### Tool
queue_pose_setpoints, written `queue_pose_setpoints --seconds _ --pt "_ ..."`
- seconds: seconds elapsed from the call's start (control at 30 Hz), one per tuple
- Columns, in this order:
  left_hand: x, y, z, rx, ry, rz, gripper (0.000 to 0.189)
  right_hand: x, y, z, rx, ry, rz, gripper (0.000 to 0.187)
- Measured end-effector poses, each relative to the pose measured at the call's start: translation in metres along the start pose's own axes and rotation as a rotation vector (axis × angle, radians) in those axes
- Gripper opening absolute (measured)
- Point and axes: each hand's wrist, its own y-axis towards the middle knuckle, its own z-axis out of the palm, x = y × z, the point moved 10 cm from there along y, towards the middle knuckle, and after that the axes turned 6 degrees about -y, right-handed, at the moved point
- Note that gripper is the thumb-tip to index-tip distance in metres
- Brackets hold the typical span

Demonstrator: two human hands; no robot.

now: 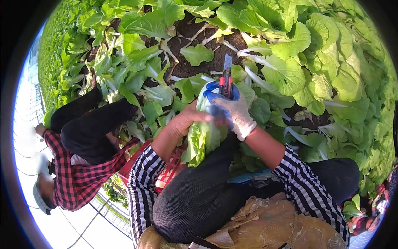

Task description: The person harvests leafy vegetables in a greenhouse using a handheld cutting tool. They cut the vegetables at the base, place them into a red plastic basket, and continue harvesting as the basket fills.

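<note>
My bare left hand (188, 118) grips a trimmed, long head of leafy cabbage (199, 140), its loose leaf tips towards my lap. On my right hand (234, 107) is a white knit glove with blue-coated fingers. That hand holds a red and black snap-off utility knife (226, 82), its blade (228, 62) pointing away from me. The gloved fingers also rest against the upper end of the head. Part of the knife handle and the head between my hands is blurred.
A red plastic crate (174, 162) with pale produce inside stands left of my knee. Cut leaves (197, 54) litter the dark soil (217, 53). Standing leafy plants (326, 53) fill the right side. A co-worker in a checked shirt (87, 177) squats at left.
</note>
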Motion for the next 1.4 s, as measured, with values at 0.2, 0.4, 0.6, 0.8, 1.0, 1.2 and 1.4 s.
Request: queue_pose_setpoints --seconds 0.2,0.4,0.6,0.8,1.0,1.2,1.4 --pt "0.01 0.011 -0.009 -0.171 -0.07 0.058 0.058 0.002 0.006 -0.009 0.054 -0.086 -0.092 0.038" --pt "-0.036 0.001 -0.005 -0.235 0.244 0.084 0.068 -0.008 -0.012 -0.097 -0.175 0.044 0.054 0.026" --pt "-0.042 0.007 0.049 -0.099 0.422 0.142 0.07 -0.02 0.002 -0.185 -0.355 0.21 0.084 0.021" --pt "-0.032 0.006 0.088 -0.041 0.553 0.127 0.069 0.034 0.091 -0.095 0.035 -1.459 -0.131 0.033" --pt "-0.053 -0.002 0.15 -0.091 0.882 0.19 0.062 0.006 -0.014 -0.089 0.045 -1.204 0.045 0.045" --pt "-0.045 0.021 0.271 0.068 1.624 0.248 0.046 0.029 -0.06 -0.216 -0.439 -0.752 -0.133 0.033" --pt "0.043 0.069 0.384 0.486 2.313 0.468 0.037 -0.02 -0.081 -0.344 -0.665 0.156 -0.497 0.025"
